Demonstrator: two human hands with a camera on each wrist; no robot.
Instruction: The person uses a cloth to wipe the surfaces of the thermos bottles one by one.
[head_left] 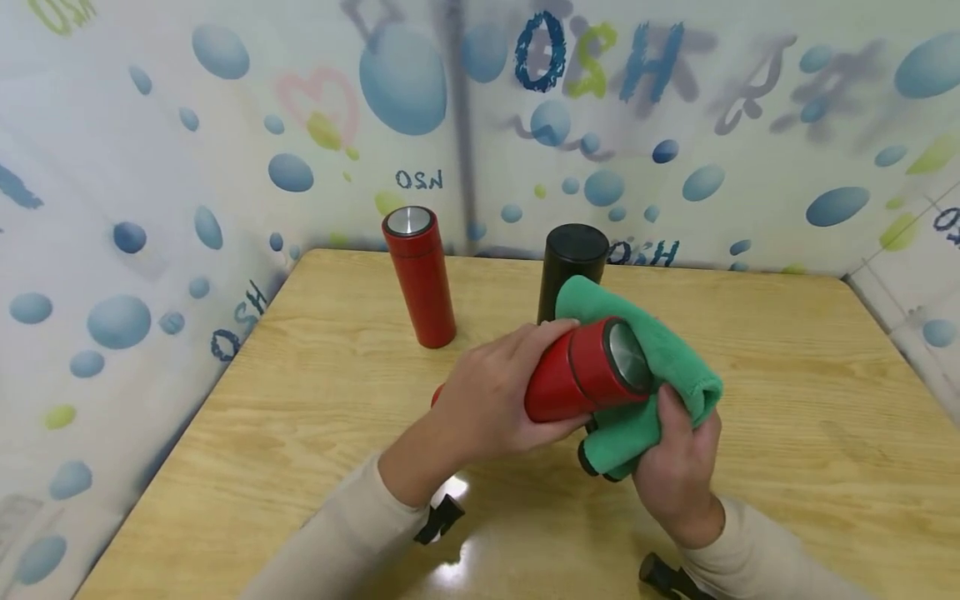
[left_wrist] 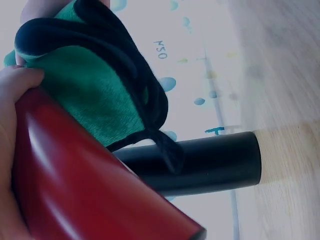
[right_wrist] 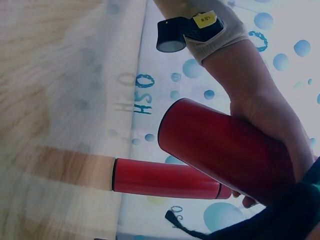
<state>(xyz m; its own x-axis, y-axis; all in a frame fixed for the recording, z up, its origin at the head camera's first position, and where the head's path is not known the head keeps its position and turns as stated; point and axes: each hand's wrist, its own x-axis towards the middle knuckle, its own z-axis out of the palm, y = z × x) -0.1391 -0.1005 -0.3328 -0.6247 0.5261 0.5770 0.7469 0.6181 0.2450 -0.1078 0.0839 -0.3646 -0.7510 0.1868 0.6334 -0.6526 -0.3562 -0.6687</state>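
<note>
My left hand (head_left: 487, 396) grips a red thermos bottle (head_left: 557, 379) around its body, tilted, with its silver-topped lid toward the right. A green cloth (head_left: 637, 333) with a dark edge is pinched in my right hand (head_left: 682, 467) beside the lid end. In the head view the cloth lies against the lid's far side. From the left wrist, the held red bottle (left_wrist: 80, 175) is seen with the cloth (left_wrist: 85, 95) folded behind its upper end. The right wrist view shows the bottle's base (right_wrist: 175, 125) pointing away from the cloth, off the table.
A second red thermos (head_left: 423, 283) stands upright at the table's back left. A black thermos (head_left: 573, 250) stands at the back, partly behind the cloth. The wooden table (head_left: 322, 375) meets patterned walls (head_left: 495, 142) at the back and left.
</note>
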